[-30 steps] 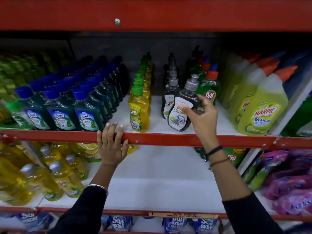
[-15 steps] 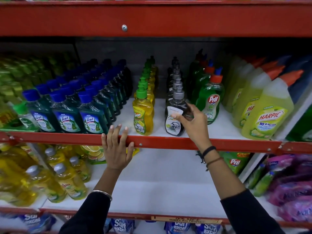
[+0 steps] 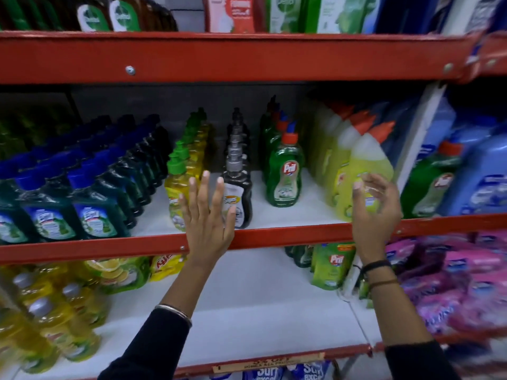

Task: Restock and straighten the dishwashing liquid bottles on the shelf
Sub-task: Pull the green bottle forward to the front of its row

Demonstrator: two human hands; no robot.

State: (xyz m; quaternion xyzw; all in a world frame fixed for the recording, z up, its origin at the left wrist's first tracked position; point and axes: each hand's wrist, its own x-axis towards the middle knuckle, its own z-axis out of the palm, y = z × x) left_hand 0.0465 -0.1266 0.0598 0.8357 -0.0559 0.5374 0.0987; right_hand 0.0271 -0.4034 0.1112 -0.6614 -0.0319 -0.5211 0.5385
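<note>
A: L hand (image 3: 207, 215)?
B: Flat, fingers spread, empty, raised in front of the red shelf rail (image 3: 288, 236), overlapping the front yellow bottle (image 3: 175, 196) & the dark pump bottle (image 3: 238, 198). Touching or not, can't tell.
A: R hand (image 3: 374, 212)?
B: Fingers loosely curled, holding nothing, in front of the lime Harpic bottle (image 3: 367, 163). Blurry.
A: Between them?
B: Green Pril bottle (image 3: 285, 174), upright, front of its row, apart from both hands. Blue-capped bottles (image 3: 93, 204) in rows far left.
</note>
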